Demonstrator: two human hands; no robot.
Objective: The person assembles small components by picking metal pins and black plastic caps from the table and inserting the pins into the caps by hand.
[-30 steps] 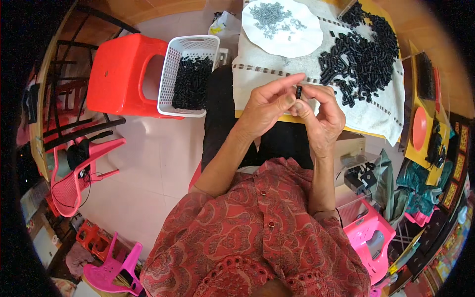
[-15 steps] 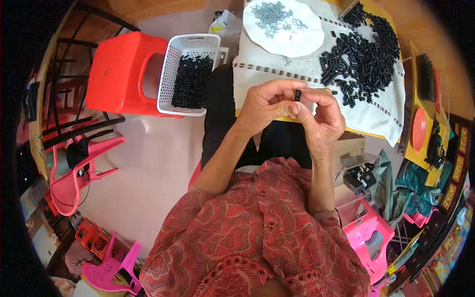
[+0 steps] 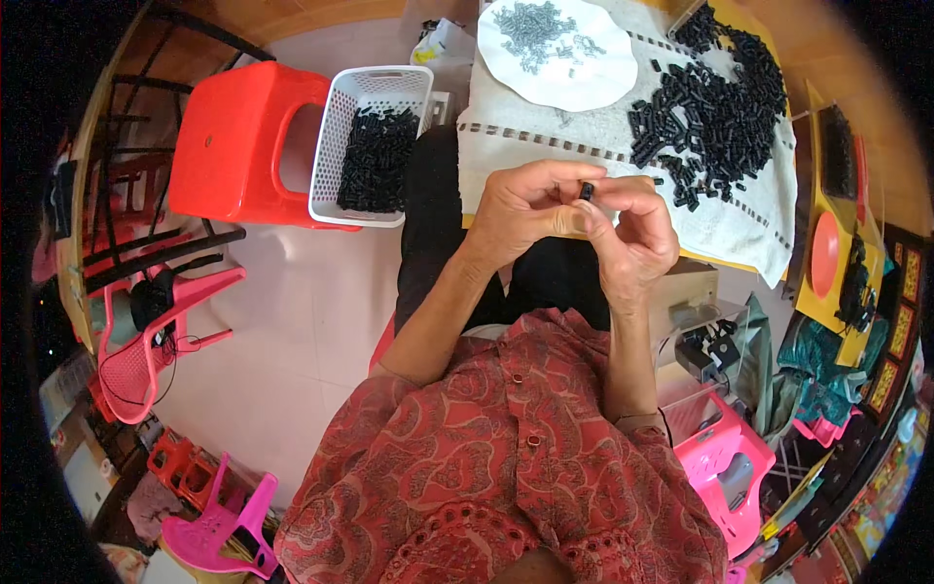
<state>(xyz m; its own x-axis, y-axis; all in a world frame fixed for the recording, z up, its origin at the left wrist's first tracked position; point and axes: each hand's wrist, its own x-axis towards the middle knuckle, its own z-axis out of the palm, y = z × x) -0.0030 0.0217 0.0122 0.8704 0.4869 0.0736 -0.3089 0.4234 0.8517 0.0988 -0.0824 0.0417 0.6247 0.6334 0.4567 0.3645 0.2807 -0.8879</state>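
Note:
Over the near edge of the cloth-covered table, a small black plastic piece (image 3: 587,191) is pinched between my two hands. My left hand (image 3: 530,206) grips it from the left with thumb and fingers. From the right, my right hand (image 3: 634,226) closes thumb and forefinger on the same piece, and the fingertips of both hands nearly meet. Beyond them lies a heap of similar black pieces (image 3: 715,122) on the white cloth (image 3: 530,136). A white wavy-edged plate (image 3: 593,88) holds many tiny clear parts (image 3: 535,34).
To the left, a white perforated basket (image 3: 420,88) with many black pieces (image 3: 375,161) rests beside a red stool (image 3: 229,146). A pink chair (image 3: 146,370) stands farther left. At the right are a yellow board (image 3: 827,292) with a pink dish (image 3: 825,255) and a pink stool (image 3: 725,467).
The black piece has turned slightly between my fingertips, and my left fingers have shifted a little. Everything else stays in place.

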